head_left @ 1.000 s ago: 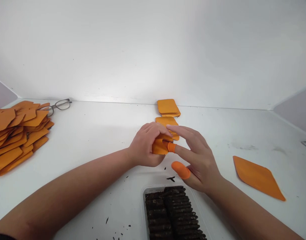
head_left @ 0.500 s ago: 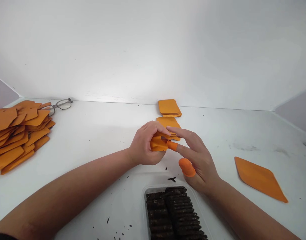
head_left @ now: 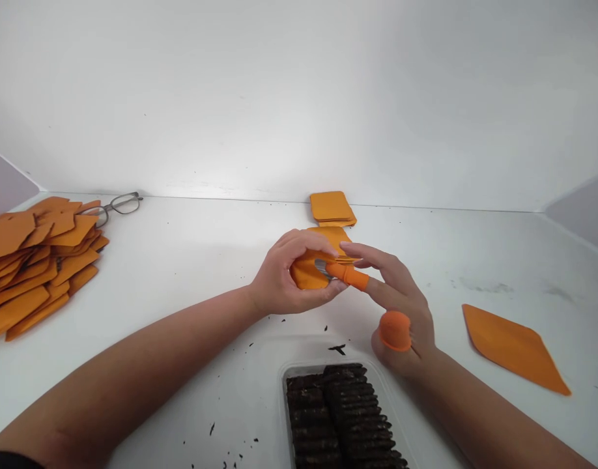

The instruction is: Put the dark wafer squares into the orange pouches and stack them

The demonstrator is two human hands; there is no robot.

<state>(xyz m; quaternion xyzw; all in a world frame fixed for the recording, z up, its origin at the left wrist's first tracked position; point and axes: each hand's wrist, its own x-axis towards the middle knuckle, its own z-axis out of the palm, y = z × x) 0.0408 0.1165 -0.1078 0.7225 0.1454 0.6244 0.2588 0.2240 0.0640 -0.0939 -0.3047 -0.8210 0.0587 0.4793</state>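
My left hand [head_left: 294, 273] is curled round a small orange envelope [head_left: 306, 270], thumb and fingers bowed about it. My right hand [head_left: 401, 306] is close on the right, its fingers apart. Its index finger wears an orange sleeve [head_left: 350, 275] with a silvery, blade-like tip [head_left: 322, 266] pointing at the envelope's opening; whether they touch I cannot tell. An orange cap [head_left: 395, 331] covers the right thumb, which is held away from the fingers. Just beyond the hands lie flat orange envelopes [head_left: 334, 234], partly hidden by the left fingers.
A clear plastic tray [head_left: 282, 404] holds rows of dark brown sticks [head_left: 350, 417] in front. Left is a heap of orange envelopes [head_left: 40, 260] beside eyeglasses [head_left: 126, 204]. Another small stack [head_left: 331, 207] is near the wall; a single orange piece [head_left: 516, 348] lies right. Dark crumbs dot the table.
My right hand has drawn back slightly to the right, so the silvery tip on its index finger now shows. My left thumb has stretched out to the right; the envelope stays in that hand.
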